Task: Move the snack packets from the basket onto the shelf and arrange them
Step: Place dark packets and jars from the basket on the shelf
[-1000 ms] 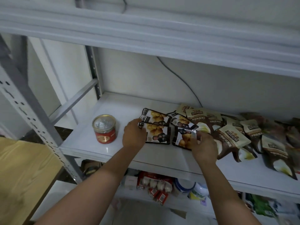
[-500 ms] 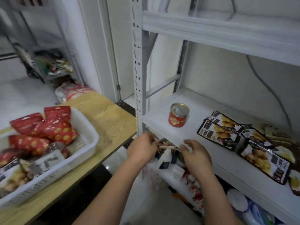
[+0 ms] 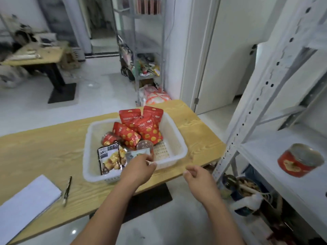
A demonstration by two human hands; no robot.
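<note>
Head view: the white basket (image 3: pixel 177 137) sits on the wooden table (image 3: pixel 44 152). It holds red snack packets (image 3: pixel 141 127), 1 dark packet (image 3: pixel 110 160) and a pale packet (image 3: pixel 137 153). The left hand (image 3: pixel 139 169) reaches over the basket's near rim with its fingers curled at the pale packet, and I cannot tell whether it grips. The right hand (image 3: pixel 199 176) hangs loosely curled, holding nothing, beside the shelf (image 3: pixel 265 152), which carries 1 red can (image 3: pixel 300 160).

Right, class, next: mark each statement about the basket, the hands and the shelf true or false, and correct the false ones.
1. The basket stands on the wooden table. True.
2. A red can stands on the shelf. True.
3. The red packets lie on the shelf. False: they are in the basket.
4. The right hand holds a packet. False: it holds nothing.
5. The left hand reaches into the basket. True.
</note>
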